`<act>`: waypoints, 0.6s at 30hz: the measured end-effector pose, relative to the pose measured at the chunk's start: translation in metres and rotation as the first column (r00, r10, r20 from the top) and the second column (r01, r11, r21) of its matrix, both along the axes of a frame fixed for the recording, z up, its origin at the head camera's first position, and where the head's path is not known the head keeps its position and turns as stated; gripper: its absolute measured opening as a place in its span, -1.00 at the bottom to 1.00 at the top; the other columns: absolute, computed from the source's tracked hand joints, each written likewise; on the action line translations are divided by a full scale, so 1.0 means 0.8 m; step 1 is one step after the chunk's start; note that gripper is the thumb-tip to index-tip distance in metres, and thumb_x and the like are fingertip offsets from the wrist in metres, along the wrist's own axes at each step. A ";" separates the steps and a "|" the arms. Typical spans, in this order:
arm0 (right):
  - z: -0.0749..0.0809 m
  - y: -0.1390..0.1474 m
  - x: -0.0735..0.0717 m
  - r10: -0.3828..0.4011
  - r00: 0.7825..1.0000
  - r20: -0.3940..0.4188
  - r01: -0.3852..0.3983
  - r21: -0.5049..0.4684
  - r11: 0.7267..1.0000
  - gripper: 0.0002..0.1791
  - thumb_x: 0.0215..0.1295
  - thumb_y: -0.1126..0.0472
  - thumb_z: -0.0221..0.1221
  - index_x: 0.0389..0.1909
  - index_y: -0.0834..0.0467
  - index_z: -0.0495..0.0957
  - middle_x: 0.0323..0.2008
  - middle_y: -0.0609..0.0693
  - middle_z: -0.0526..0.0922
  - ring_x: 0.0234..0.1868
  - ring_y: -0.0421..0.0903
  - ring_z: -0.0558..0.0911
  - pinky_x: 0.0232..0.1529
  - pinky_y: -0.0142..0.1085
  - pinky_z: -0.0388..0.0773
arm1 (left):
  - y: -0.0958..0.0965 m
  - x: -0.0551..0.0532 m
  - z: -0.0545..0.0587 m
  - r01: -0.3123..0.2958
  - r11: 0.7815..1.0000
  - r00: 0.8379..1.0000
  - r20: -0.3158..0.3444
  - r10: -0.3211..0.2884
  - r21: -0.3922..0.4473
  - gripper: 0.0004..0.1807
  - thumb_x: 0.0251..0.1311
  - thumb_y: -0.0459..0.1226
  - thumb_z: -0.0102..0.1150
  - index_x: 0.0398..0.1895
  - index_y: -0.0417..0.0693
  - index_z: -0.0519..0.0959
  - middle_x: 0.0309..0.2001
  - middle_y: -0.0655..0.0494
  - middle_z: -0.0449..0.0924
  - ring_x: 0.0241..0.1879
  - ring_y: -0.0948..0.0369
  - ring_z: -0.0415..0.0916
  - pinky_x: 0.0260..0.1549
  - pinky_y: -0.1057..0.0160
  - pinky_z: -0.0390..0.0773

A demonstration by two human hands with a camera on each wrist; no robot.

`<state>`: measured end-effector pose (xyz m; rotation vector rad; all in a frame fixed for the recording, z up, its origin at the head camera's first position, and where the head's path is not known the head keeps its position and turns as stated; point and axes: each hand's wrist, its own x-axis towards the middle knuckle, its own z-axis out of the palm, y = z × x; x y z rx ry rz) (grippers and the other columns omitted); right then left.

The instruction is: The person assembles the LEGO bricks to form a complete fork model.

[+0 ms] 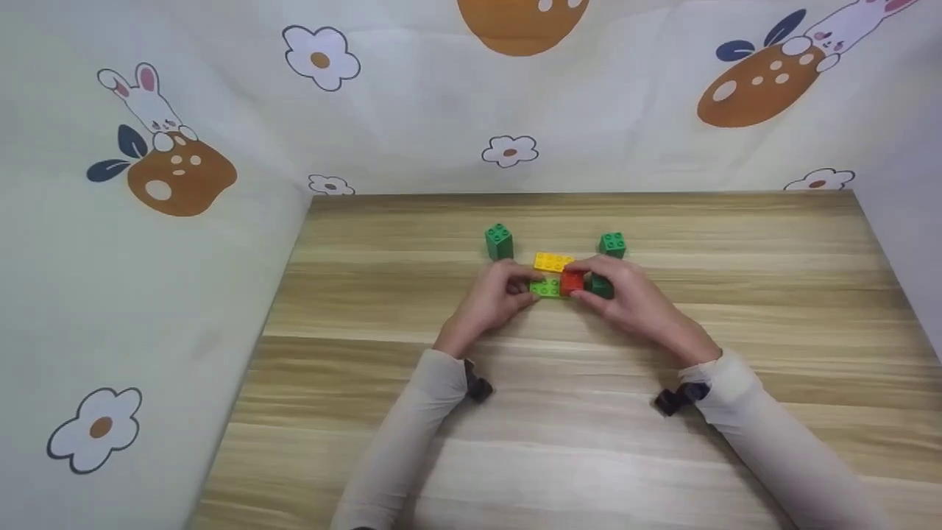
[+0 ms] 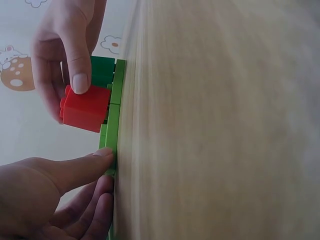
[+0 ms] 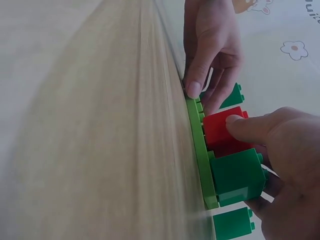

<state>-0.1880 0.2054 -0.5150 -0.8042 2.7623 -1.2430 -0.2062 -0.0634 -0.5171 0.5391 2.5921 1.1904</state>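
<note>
A light green studded toy plate [image 1: 545, 288] lies flat on the table. The left hand [image 1: 491, 300] pinches its left end between thumb and fingers. In the left wrist view a seam crosses the side of this plate [image 2: 116, 112]. My right hand [image 1: 636, 300] pinches a red toy brick [image 1: 572, 285] over the middle of the plate, and the brick is slightly tilted in the left wrist view. A dark green brick [image 3: 237, 177] stands on the plate's right end, beside the red one and partly hidden by the right hand in the head view.
Just behind the plate lies a yellow studded brick [image 1: 553, 261]. A tall green brick stack [image 1: 499, 241] stands back left, and another green brick [image 1: 612, 244] back right. The wood-grain table [image 1: 559, 412] meets a printed cloth wall [image 1: 412, 110] behind and at the left.
</note>
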 end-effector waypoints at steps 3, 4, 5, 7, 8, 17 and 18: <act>0.001 0.000 -0.002 -0.007 1.000 0.007 0.007 0.007 1.000 -0.50 0.38 0.18 0.48 0.32 0.00 0.67 0.27 0.03 0.75 0.31 0.07 0.69 0.41 0.12 0.60 | 0.000 0.000 0.001 -0.001 1.000 1.000 -0.006 0.001 0.001 -0.65 0.35 -0.33 0.48 0.18 0.07 0.80 -0.05 0.08 0.69 -0.15 0.26 0.62 -0.12 0.31 0.70; 0.001 0.000 -0.002 -0.007 1.000 0.008 0.006 0.009 1.000 -0.50 0.38 0.18 0.48 0.32 0.01 0.67 0.28 0.04 0.75 0.32 0.08 0.69 0.41 0.13 0.60 | 0.000 0.000 0.001 -0.003 1.000 1.000 -0.006 0.003 0.000 -0.64 0.35 -0.34 0.48 0.18 0.07 0.80 -0.05 0.08 0.69 -0.15 0.26 0.62 -0.12 0.31 0.70; 0.002 0.000 -0.003 -0.008 1.000 0.012 0.007 0.013 1.000 -0.50 0.38 0.18 0.48 0.32 0.01 0.67 0.28 0.05 0.75 0.32 0.09 0.69 0.41 0.13 0.60 | 0.000 0.000 0.001 -0.004 1.000 1.000 -0.005 0.004 -0.001 -0.64 0.35 -0.34 0.48 0.18 0.07 0.80 -0.05 0.08 0.69 -0.15 0.26 0.61 -0.12 0.30 0.70; 0.003 -0.001 -0.004 -0.008 1.000 0.019 0.008 0.023 1.000 -0.50 0.39 0.17 0.48 0.32 0.01 0.68 0.28 0.06 0.75 0.31 0.09 0.70 0.39 0.13 0.62 | 0.000 0.000 0.001 -0.010 1.000 1.000 -0.003 0.010 -0.005 -0.64 0.35 -0.35 0.48 0.18 0.06 0.80 -0.05 0.07 0.69 -0.15 0.26 0.61 -0.12 0.30 0.70; 0.004 -0.002 -0.005 -0.008 1.000 0.023 0.008 0.026 1.000 -0.50 0.39 0.17 0.48 0.32 0.01 0.68 0.27 0.06 0.76 0.29 0.09 0.71 0.38 0.13 0.63 | 0.000 0.001 0.001 -0.011 1.000 1.000 -0.002 0.011 -0.007 -0.64 0.35 -0.35 0.48 0.18 0.07 0.80 -0.05 0.07 0.69 -0.15 0.25 0.62 -0.12 0.30 0.70; 0.010 -0.001 -0.008 0.013 0.999 0.037 -0.015 0.046 0.999 -0.54 0.40 0.16 0.46 0.30 0.04 0.70 0.23 0.09 0.78 0.23 0.08 0.74 0.32 0.09 0.68 | 0.002 0.002 0.001 -0.018 1.000 1.000 -0.012 0.018 -0.017 -0.63 0.32 -0.36 0.50 0.17 0.07 0.80 -0.06 0.07 0.69 -0.15 0.25 0.61 -0.14 0.30 0.69; 0.010 -0.001 -0.009 0.016 0.999 0.037 -0.017 0.047 0.999 -0.54 0.40 0.16 0.46 0.29 0.04 0.70 0.22 0.08 0.78 0.22 0.08 0.74 0.31 0.09 0.69 | 0.003 0.002 0.001 -0.018 1.000 1.000 -0.016 0.017 -0.018 -0.64 0.32 -0.35 0.50 0.17 0.07 0.80 -0.06 0.07 0.69 -0.15 0.25 0.62 -0.13 0.30 0.70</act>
